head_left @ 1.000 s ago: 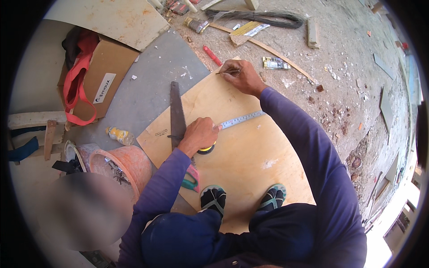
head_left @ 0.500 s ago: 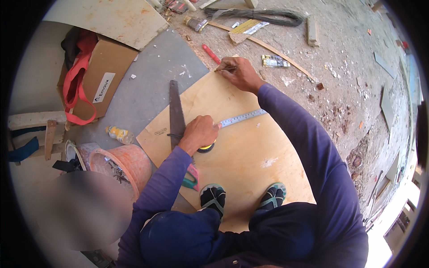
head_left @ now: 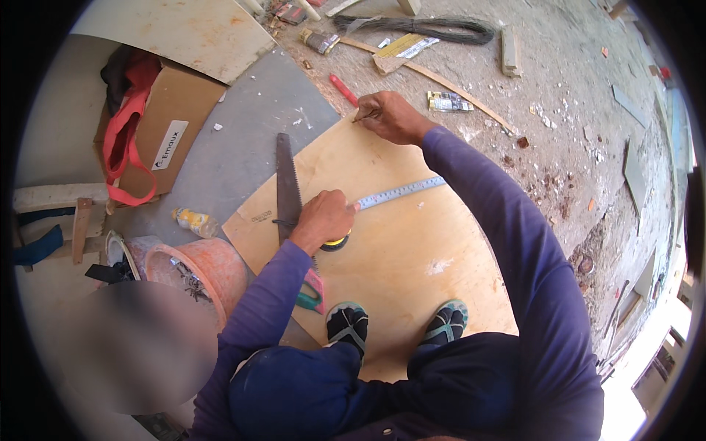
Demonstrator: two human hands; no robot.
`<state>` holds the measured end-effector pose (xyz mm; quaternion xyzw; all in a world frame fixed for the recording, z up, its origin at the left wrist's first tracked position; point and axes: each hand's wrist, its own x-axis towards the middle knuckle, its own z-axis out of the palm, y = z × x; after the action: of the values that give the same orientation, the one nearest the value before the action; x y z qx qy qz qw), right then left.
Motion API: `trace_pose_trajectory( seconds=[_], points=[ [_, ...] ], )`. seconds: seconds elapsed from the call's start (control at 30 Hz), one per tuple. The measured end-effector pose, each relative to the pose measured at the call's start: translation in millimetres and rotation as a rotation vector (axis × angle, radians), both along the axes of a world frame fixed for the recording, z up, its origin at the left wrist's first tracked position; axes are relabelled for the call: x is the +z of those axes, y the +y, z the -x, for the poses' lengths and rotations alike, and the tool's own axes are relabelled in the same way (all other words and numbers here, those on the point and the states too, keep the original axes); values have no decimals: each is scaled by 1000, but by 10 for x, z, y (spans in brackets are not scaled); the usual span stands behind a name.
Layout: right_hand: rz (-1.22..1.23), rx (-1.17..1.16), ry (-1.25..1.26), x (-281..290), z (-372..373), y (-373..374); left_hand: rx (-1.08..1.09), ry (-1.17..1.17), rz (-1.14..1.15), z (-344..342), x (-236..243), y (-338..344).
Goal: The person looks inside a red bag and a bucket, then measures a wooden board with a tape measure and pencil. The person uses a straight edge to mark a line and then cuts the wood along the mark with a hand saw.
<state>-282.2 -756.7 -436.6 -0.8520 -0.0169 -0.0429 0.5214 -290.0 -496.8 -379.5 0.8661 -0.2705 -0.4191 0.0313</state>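
Observation:
A sheet of plywood (head_left: 397,257) lies on the ground with my feet on it. My left hand (head_left: 325,220) is closed on a yellow and black tape measure (head_left: 337,243). Its pale blade (head_left: 401,193) runs right across the sheet to my right forearm. At the far corner of the plywood my right hand (head_left: 393,117) is pinched around a thin, dark, pencil-like stick (head_left: 362,117), partly hidden by the fingers. Left of the tape lies a handsaw (head_left: 287,176), its pink and green grip near my left foot; my left hand covers part of its blade.
On the left stand an orange bucket (head_left: 234,273) of metal bits, a plastic bottle (head_left: 195,222) and a cardboard box (head_left: 180,110). Past the far corner lie a red handle-like object (head_left: 343,90), a wood strip (head_left: 460,90), coiled wire (head_left: 441,31) and a brush (head_left: 319,41).
The view has shifted slightly. A little more tape blade shows between my left hand and right forearm. My right fingers have changed pose slightly at the same corner.

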Motion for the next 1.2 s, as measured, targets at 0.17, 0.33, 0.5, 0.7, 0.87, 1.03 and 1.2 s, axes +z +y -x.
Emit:
trace_pose_trajectory(
  seconds=[0.17, 0.33, 0.5, 0.7, 0.87, 1.03, 1.2],
  points=[
    [-138, -105, 31, -16, 18, 61, 5, 11, -8, 1, 38, -21],
    [-61, -89, 4, -21, -4, 65, 5, 20, -2, -9, 23, -32],
    [5, -31, -34, 10, -41, 53, -13, 8, 2, -10, 18, -33],
    [119, 103, 0, 69, -131, -26, 4, -10, -13, 36, 25, -27],
    [76, 45, -38, 85, -28, -65, -15, -6, -30, 66, 5, -37],
    [-75, -329, -107, 345, 306, -160, -12, -50, -32, 31, 2, 25],
    [264, -613, 46, 523, 1285, -806, 1, 3, 38, -61, -32, -4]
  ],
)
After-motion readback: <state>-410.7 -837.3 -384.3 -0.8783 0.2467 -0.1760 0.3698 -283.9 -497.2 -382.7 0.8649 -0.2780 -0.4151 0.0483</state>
